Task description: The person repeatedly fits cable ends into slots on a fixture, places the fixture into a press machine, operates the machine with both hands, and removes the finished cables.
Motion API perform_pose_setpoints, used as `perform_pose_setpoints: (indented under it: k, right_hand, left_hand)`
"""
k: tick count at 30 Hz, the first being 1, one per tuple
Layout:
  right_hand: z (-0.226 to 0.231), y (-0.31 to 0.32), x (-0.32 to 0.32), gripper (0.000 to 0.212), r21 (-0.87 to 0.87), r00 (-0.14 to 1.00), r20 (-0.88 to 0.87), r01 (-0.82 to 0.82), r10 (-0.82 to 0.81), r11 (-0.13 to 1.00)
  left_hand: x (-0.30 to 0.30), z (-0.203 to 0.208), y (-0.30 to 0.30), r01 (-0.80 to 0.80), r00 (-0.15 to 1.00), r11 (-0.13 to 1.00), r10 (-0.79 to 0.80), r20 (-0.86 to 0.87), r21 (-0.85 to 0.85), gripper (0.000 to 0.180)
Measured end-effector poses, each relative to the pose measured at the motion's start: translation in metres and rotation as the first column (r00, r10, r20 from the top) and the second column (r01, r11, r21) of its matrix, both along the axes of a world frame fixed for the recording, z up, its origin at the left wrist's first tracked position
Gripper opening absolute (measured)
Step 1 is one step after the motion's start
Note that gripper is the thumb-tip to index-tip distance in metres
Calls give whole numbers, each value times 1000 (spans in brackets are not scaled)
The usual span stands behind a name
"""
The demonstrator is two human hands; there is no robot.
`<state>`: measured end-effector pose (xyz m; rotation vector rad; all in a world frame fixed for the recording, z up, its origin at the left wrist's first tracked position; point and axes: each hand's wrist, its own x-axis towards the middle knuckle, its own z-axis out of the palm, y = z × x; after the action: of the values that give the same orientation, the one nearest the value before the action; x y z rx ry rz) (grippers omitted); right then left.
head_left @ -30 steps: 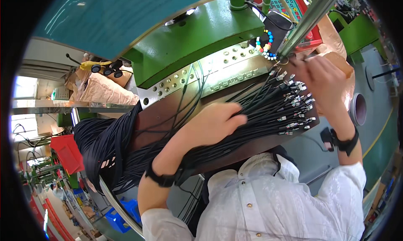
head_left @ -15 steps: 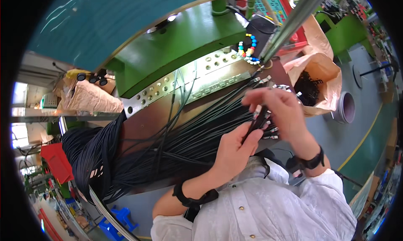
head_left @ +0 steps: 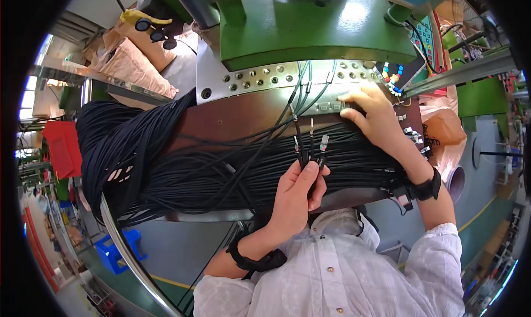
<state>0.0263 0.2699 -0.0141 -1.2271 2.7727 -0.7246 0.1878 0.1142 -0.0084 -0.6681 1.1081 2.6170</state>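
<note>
In front of the metal strip [head_left: 323,108], three cable ends [head_left: 312,148] are clamped by the left hand [head_left: 296,195], fanned probably against tangling; at the strip, the right hand [head_left: 377,117] is placed half-spread, its grip unclear.

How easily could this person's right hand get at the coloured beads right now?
Probably yes: the right hand, at the metal strip, is close to the coloured beads, and nothing visible blocks the way between them, though depth is hard to judge from this view.
</note>
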Motion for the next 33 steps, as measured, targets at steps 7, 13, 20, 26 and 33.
perform_pose_setpoints:
  k: [7,13,20,26,33]
  right_hand:
    - [18,-22,35,32,-48,941,-221,-272,255,961]
    - [-3,-27,32,21,-383,993,10,-102,115,918]
    - [6,-36,34,17,-243,973,107,-174,204,954]
    - [12,-37,31,18,-194,963,158,-189,220,963]
    - [31,-30,35,16,-28,904,-206,-389,376,921]
  left_hand:
    - [2,6,-3,-37,998,997,34,55,67,25]
    - [19,9,-18,60,978,917,-132,-160,-395,27]
    - [17,25,-34,157,980,985,-145,-138,78,28]
    - [11,13,-26,235,970,968,-227,-89,92,28]
    - [12,22,-25,415,907,909,-416,-62,-39,36]
